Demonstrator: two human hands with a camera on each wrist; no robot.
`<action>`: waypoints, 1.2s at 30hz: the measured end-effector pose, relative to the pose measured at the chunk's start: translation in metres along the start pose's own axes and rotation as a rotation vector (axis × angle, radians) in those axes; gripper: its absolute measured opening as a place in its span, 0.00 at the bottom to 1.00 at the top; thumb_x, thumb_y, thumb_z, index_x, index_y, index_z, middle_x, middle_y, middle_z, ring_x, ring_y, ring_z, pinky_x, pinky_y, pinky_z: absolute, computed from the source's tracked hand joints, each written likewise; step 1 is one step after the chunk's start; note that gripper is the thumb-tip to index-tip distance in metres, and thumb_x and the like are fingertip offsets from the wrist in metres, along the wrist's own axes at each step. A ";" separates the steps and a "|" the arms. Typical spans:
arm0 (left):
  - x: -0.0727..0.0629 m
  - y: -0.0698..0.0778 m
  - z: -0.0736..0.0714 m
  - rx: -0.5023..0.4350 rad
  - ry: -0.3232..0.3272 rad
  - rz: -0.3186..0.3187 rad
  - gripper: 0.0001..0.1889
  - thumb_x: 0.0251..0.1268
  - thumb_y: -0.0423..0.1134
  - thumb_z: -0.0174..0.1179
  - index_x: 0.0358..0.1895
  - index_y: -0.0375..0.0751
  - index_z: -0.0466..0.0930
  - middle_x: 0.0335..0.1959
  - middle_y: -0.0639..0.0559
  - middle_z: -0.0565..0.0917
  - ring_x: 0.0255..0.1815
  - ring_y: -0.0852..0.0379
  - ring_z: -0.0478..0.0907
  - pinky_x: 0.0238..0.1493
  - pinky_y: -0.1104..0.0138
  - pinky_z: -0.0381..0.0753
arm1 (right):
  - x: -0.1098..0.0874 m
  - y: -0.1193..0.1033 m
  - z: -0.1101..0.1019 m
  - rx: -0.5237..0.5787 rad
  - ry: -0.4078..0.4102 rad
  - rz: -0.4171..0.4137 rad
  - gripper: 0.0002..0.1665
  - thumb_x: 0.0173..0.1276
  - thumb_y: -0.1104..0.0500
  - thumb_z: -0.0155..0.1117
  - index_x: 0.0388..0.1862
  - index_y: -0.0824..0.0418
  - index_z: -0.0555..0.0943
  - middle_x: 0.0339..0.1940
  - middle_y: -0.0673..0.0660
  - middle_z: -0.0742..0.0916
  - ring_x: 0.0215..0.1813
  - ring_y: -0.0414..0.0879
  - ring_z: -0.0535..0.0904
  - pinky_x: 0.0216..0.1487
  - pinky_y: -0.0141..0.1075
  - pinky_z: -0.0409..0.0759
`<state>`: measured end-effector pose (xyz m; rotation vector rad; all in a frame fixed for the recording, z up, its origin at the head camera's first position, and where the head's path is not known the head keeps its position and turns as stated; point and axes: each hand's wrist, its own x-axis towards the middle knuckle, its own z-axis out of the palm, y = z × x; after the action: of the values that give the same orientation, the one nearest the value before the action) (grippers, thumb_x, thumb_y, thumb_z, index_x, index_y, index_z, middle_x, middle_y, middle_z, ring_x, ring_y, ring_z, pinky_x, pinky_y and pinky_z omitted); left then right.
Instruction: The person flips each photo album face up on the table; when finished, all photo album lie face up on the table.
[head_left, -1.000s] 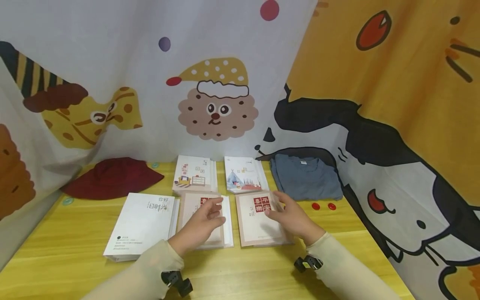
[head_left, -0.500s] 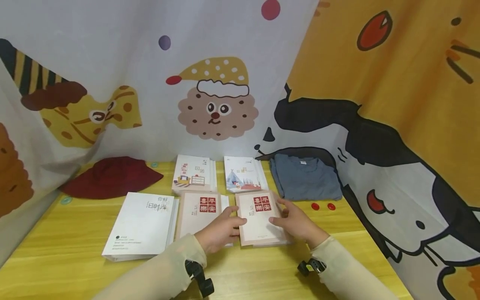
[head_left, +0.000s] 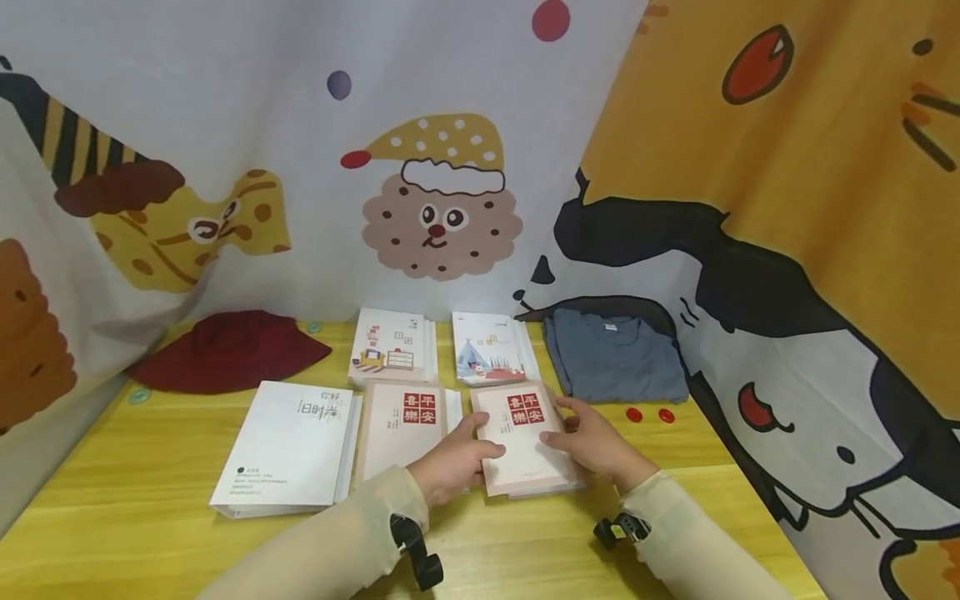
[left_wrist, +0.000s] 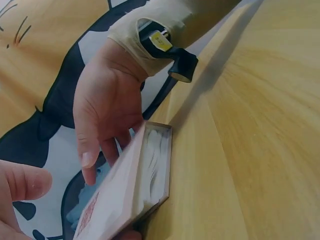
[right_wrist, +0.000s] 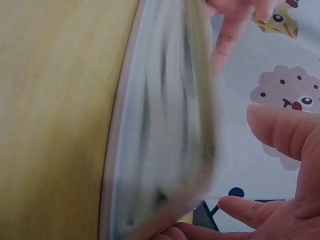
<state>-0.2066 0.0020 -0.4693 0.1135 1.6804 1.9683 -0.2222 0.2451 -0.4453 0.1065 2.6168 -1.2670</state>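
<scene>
In the head view, my left hand holds the left edge of a cream photo album with red character squares, thumb over the cover. A left fingertip shows beneath the album in the left wrist view. My right hand is at the album's right edge, its thumb above the cover. In the right wrist view the right thumb stands apart from the album, while the fingers are at its edge. A matching album lies to the left, partly covered by my left hand.
A larger white album lies at front left. Two illustrated albums lie behind. A dark red hat sits at back left, a folded blue-grey shirt at back right. Red discs lie on the yellow table near it.
My left hand has moved right, from over the middle album to the right-hand album's left edge. That album has turned slightly. My right hand has stayed at its right edge.
</scene>
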 end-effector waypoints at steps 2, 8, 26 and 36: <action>0.001 0.000 0.001 0.016 0.007 0.000 0.45 0.72 0.33 0.59 0.85 0.34 0.42 0.82 0.26 0.50 0.66 0.36 0.77 0.65 0.43 0.80 | 0.000 0.001 0.000 -0.003 0.001 0.008 0.49 0.68 0.53 0.77 0.82 0.63 0.64 0.62 0.71 0.82 0.52 0.57 0.82 0.49 0.47 0.85; 0.003 0.002 0.004 0.011 0.023 0.000 0.46 0.70 0.31 0.59 0.85 0.33 0.41 0.84 0.26 0.44 0.71 0.35 0.72 0.70 0.43 0.76 | 0.000 0.001 0.001 0.007 -0.001 0.003 0.49 0.68 0.54 0.77 0.82 0.63 0.64 0.63 0.71 0.82 0.52 0.57 0.82 0.50 0.47 0.85; 0.009 0.005 0.003 -0.024 0.043 -0.013 0.43 0.67 0.28 0.58 0.83 0.34 0.47 0.80 0.29 0.56 0.68 0.36 0.75 0.66 0.43 0.80 | -0.003 0.003 -0.001 -0.011 -0.020 -0.020 0.51 0.67 0.53 0.78 0.84 0.57 0.63 0.71 0.75 0.77 0.59 0.60 0.81 0.55 0.55 0.86; 0.007 0.013 -0.001 0.037 -0.041 0.069 0.39 0.66 0.22 0.54 0.81 0.38 0.56 0.71 0.33 0.72 0.56 0.45 0.83 0.54 0.54 0.88 | -0.003 0.003 -0.001 0.100 -0.097 -0.071 0.42 0.68 0.63 0.74 0.80 0.60 0.71 0.64 0.71 0.81 0.50 0.54 0.83 0.48 0.44 0.86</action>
<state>-0.2176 0.0033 -0.4594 0.2268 1.7084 1.9720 -0.2191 0.2474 -0.4465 -0.0302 2.4959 -1.3899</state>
